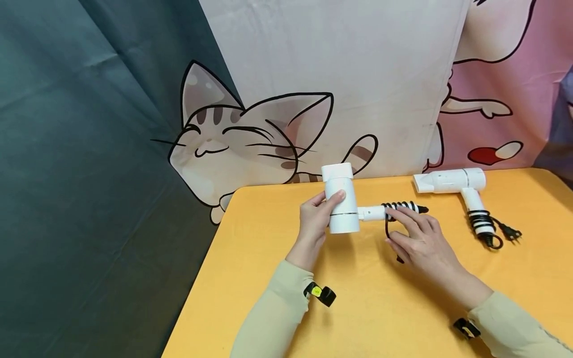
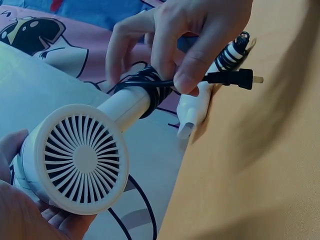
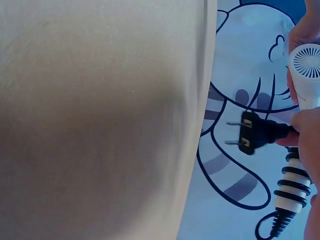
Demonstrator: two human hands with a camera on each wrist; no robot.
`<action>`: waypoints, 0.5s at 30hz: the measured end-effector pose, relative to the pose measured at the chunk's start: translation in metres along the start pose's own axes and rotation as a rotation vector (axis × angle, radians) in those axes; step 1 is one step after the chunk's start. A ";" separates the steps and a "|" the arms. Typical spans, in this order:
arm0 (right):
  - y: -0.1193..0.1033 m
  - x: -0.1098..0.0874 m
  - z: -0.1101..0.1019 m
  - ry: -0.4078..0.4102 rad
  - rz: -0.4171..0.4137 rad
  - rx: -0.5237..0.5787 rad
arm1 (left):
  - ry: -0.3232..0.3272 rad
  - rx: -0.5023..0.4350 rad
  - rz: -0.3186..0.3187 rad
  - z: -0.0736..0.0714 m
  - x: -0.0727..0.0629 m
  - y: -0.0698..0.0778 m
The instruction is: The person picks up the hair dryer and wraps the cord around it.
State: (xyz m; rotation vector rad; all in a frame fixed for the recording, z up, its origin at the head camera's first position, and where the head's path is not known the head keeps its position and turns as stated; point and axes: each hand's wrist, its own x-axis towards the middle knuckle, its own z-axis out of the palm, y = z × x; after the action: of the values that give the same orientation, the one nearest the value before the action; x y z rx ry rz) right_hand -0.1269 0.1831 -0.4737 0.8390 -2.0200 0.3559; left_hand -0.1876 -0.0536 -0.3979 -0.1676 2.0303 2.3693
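A white hair dryer [image 1: 343, 199] is held above the table, its barrel gripped by my left hand [image 1: 315, 219] with the thumb across the front. The handle points right, and a black cord [image 1: 398, 205] is wound round it in several loops. My right hand [image 1: 425, 243] is at the handle, pinching the cord close to its two-pin plug [image 2: 237, 78], as the left wrist view shows. In the right wrist view the plug's prongs stick out past the fingertips. The dryer's round slotted intake [image 2: 85, 159] faces the left wrist camera.
A second white hair dryer [image 1: 452, 180] lies on the yellow table [image 1: 358, 308] at the right, its cord wound round the handle and its plug [image 1: 510, 232] beside it. Behind the table's back edge hangs a cloth [image 1: 340, 59] printed with a cartoon cat.
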 end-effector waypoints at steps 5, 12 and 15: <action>0.001 0.004 -0.002 -0.064 0.014 0.113 | -0.008 -0.002 -0.008 0.000 -0.001 -0.001; 0.000 0.007 -0.006 -0.101 0.080 0.164 | -0.003 -0.027 -0.038 0.000 -0.001 -0.003; 0.000 0.009 -0.006 -0.100 0.103 0.157 | 0.001 -0.030 -0.044 0.000 -0.002 -0.005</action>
State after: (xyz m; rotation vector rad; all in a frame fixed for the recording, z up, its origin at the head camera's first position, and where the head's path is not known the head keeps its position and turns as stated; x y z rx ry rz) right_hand -0.1261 0.1825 -0.4628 0.8652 -2.1550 0.5462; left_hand -0.1857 -0.0523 -0.4022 -0.2118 1.9707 2.3754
